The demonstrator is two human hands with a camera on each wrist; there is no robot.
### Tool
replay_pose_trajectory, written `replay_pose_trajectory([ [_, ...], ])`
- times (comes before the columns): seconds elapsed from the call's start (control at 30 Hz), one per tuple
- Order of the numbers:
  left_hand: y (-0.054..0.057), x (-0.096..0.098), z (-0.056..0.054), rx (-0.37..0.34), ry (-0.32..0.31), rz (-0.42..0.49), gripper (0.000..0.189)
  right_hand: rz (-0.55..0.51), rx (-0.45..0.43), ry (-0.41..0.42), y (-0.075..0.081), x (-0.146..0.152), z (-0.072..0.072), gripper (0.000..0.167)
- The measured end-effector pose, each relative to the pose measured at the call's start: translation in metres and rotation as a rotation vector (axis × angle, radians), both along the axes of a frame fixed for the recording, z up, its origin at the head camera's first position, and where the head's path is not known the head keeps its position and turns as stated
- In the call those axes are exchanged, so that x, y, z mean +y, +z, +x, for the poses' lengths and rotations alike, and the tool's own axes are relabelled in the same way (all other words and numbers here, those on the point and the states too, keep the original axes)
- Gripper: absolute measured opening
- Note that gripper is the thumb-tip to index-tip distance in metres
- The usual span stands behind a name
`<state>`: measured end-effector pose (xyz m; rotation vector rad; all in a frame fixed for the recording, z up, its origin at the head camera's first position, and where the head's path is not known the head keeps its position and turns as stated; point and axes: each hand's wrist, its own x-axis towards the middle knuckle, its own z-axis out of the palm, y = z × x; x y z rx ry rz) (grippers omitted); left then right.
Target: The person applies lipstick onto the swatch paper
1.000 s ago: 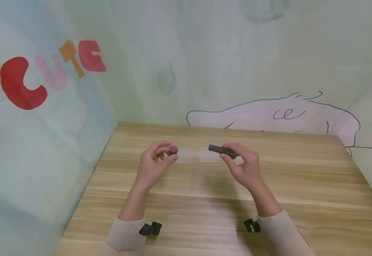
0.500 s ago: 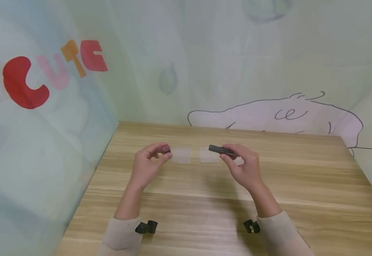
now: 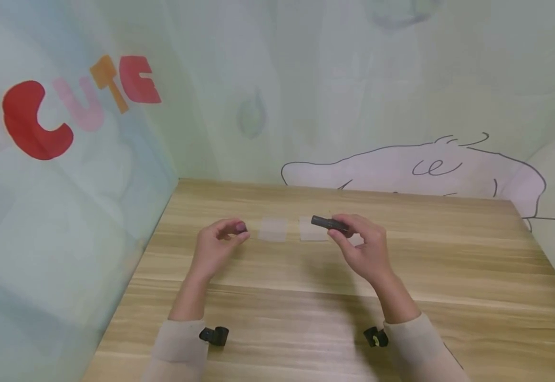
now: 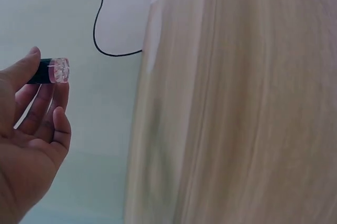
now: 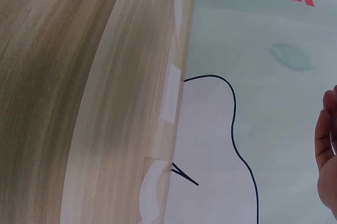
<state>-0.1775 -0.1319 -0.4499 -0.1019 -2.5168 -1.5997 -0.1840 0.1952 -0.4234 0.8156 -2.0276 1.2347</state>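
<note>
My left hand [image 3: 217,244] pinches a short dark cylinder [image 3: 241,227] between thumb and fingers, left of the table's middle. In the left wrist view, this cylinder [image 4: 45,71] shows a clear, faceted, pinkish end facing away from the palm. My right hand [image 3: 365,246] grips a slim black tube [image 3: 325,222] by one end, its other end pointing left. Both pieces are held apart over the wooden table. Only part of the right hand [image 5: 327,145] shows at the edge of the right wrist view, and the tube is out of sight there.
Two pale translucent squares [image 3: 272,229] lie flat on the wooden table [image 3: 277,307] between the hands. Printed cloth walls [image 3: 220,106] rise behind the table and at its left side. Black wrist mounts [image 3: 214,336] sit at both cuffs.
My left hand has moved left with the short cylinder, widening the gap to the black tube. The cylinder has turned a little in the fingers. My right hand stays in place.
</note>
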Motion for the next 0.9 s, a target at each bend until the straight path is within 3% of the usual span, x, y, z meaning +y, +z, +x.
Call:
replay_pose_trajectory([
  [0.33,-0.018,-0.009,-0.004,-0.147,-0.004,-0.011,0.031,0.020,-0.020,-0.008,-0.002,0.002,0.000,0.027],
  [0.63,-0.032,-0.015,-0.006,-0.142,-0.029,-0.039,0.030,0.010,-0.056,-0.032,-0.004,0.002,0.001,0.027],
  [0.9,-0.037,-0.015,-0.007,-0.141,-0.067,-0.147,0.026,0.020,-0.060,-0.026,-0.007,0.002,0.001,0.026],
])
